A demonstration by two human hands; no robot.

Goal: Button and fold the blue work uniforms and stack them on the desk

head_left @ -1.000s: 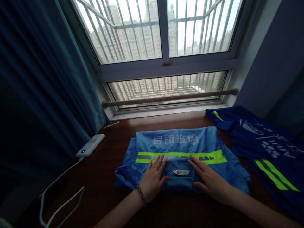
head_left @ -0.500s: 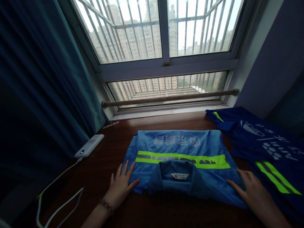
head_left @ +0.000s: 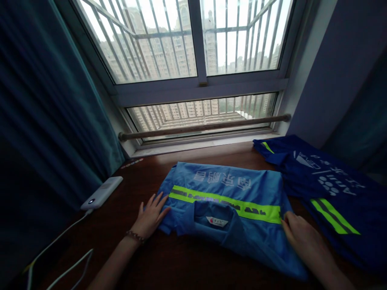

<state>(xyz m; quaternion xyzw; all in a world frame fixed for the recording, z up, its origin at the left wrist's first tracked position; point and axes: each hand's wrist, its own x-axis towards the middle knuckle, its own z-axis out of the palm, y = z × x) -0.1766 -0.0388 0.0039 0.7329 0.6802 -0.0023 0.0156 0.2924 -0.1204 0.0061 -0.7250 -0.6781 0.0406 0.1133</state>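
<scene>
A light blue work shirt lies folded on the brown wooden surface, its collar and white neck label facing me. White characters and a yellow-green reflective stripe run across its back. My left hand, with a beaded bracelet on the wrist, rests open on the shirt's left edge, fingers spread. At the right end of the stripe, my right hand has its fingers closed on the shirt's side edge. Part of that hand's grip is hidden from view.
A dark blue shirt with white print lies spread at the right. On the left, a white power bank with a cable sits by the blue curtain. Behind stands a barred window with a rail.
My right hand has moved inward along the shirt's right side and its fingers have closed on the edge. The shirt's right part has shifted and wrinkled. The view has turned slightly right.
</scene>
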